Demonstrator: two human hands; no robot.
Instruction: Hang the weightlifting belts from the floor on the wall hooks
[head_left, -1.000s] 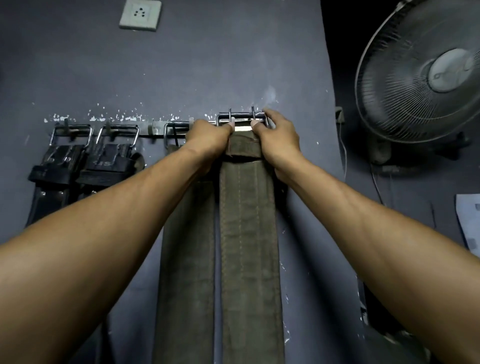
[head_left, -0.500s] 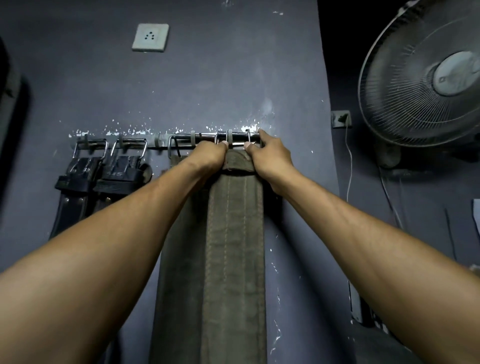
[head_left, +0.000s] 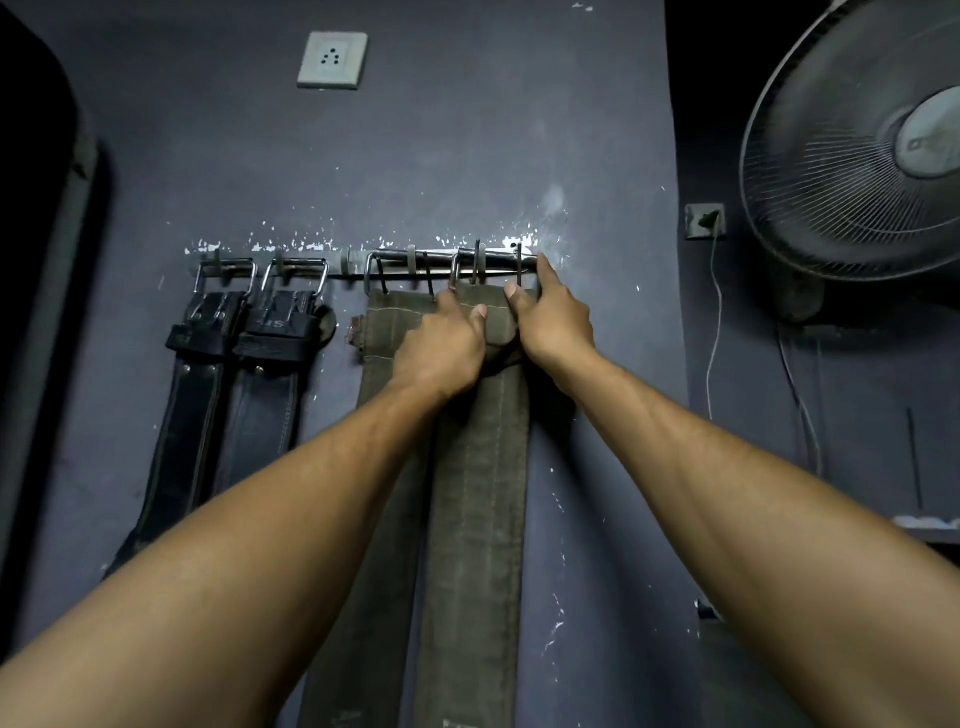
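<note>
A metal hook rail (head_left: 358, 267) runs across the dark wall. Two black belts (head_left: 192, 395) (head_left: 270, 374) hang by their buckles at its left end. An olive belt (head_left: 384, 322) hangs beside them. A second olive belt (head_left: 478, 519) hangs furthest right, its steel buckle (head_left: 480, 260) looped over a hook. My left hand (head_left: 441, 345) grips this belt's top end just under the buckle, thumb on its face. My right hand (head_left: 558, 325) holds the belt's right edge, its thumb on the fabric and its forefinger touching the rail's right end.
A wall socket (head_left: 332, 60) sits above the rail. A large fan (head_left: 857, 156) stands at the right, with a small outlet (head_left: 704, 221) and a dangling white cord (head_left: 714, 338) beside it. A dark frame (head_left: 47, 260) borders the left edge.
The right olive belt's buckle has dropped onto its hook. Both hands have slid down from the buckle to the belt's top end. The view has tilted up a little.
</note>
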